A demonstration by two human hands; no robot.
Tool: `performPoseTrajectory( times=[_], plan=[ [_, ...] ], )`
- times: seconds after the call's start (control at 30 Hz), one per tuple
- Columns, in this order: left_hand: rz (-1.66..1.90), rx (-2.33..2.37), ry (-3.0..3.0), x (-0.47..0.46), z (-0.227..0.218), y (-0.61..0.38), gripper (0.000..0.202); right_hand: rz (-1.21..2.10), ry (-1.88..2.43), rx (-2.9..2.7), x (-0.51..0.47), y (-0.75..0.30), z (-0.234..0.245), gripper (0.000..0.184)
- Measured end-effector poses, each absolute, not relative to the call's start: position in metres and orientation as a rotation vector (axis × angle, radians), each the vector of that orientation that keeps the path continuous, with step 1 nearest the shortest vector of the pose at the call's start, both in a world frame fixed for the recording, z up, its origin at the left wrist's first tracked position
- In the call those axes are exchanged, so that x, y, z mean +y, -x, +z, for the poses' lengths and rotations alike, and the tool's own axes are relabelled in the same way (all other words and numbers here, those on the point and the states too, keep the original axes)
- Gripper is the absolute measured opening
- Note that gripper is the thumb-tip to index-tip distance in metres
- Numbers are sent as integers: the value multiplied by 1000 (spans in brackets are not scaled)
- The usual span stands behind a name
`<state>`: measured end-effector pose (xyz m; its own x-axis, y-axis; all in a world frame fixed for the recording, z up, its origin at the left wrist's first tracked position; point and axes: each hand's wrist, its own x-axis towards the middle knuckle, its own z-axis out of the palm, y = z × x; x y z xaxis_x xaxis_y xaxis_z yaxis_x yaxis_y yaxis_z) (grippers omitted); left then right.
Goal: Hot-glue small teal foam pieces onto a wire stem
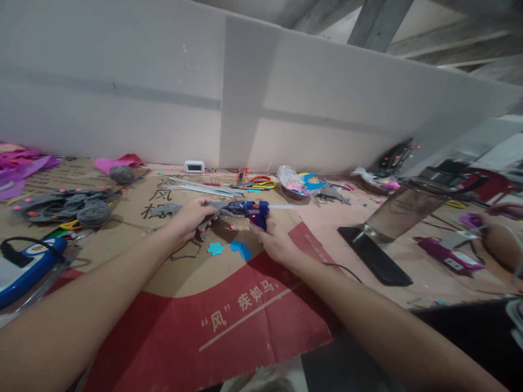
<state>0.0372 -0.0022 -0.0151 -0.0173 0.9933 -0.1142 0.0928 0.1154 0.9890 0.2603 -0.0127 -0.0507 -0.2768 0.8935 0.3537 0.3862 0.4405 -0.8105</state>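
My right hand point(272, 233) is wrapped round the handle of a blue hot glue gun point(256, 209), which points left and has a clear glue stick point(281, 207) sticking out behind. Its nozzle meets a grey felt-like piece point(206, 215) that my left hand point(195, 216) grips with closed fingers. More grey material and dangling yarn point(186, 256) show around my left hand. Below the hands, a turquoise flower-shaped cutout point(215, 249) and a blue cutout point(242, 250) lie on the cardboard sheet point(171, 280).
At the back lie glue sticks point(204, 187), scissors point(263, 182) and a bowl point(296, 188) of small bits. Right are a tilted-looking bottle point(408, 209), a phone point(373, 256) and a purple power strip point(449, 255). Grey yarn point(93, 213) sits left. Another person's hand point(506, 210) shows far right.
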Motion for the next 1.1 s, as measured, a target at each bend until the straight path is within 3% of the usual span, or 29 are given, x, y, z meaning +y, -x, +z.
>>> performPoseTrajectory(
  times=[0.4, 1.1],
  plan=[
    [1068, 1308, -1129, 0, -15, -36, 12, 730, 1133, -1845, -13, -262, -52, 43],
    [1064, 1300, -1114, 1, -16, -36, 8, 771, 1097, -1861, -9, -264, -54, 42]
  ],
)
